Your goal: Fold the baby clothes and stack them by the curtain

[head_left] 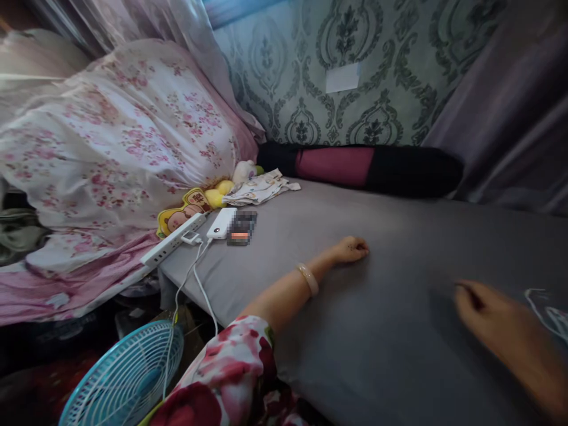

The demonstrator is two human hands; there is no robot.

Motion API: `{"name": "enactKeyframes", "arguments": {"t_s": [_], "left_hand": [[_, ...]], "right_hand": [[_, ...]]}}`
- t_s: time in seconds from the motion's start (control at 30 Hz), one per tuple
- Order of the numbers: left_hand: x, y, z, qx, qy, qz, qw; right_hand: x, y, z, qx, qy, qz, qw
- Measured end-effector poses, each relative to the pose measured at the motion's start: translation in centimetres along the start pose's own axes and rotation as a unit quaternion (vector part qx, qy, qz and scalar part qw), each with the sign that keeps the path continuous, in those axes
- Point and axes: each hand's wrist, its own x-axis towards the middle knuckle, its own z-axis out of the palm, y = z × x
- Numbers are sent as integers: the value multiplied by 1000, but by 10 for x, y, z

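My left hand (352, 249) lies closed on the grey sheet (399, 367), its fingers curled inward. A pale bangle (309, 280) circles that wrist. Over at the right, my right hand (492, 316) is held just above the sheet, slightly blurred, with thumb and forefinger drawn together as in a pinch. Whatever either hand holds, if anything, is too small or hidden to make out. Beyond my right hand, a tangle of white cord (552, 316) lies at the edge of view.
A white power strip (173, 239), a white power bank (222, 223) and a blurred-out phone-like object (242, 228) lie at the left edge. White cables hang past a blue fan (128, 378). A folded cloth (261, 188) and a long black-and-maroon bolster (335, 165) lie farther back.
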Motion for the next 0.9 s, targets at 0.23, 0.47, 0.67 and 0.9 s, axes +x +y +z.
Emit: {"name": "enactKeyframes", "arguments": {"t_s": [0.23,0.47,0.67,0.9], "left_hand": [[-14,-36,-67,-75,105,-84,988],[-69,-93,-204,125,382,-189,896],[-102,-129,-275,246,445,-284,813],[-112,-143,-299,282,462,-334,771]], "right_hand": [[47,-76,105,109,-98,-123,982],[45,-78,118,103,-69,-105,987],[43,-86,111,62,-72,-90,991],[41,-83,115,46,-74,-101,991]]}}
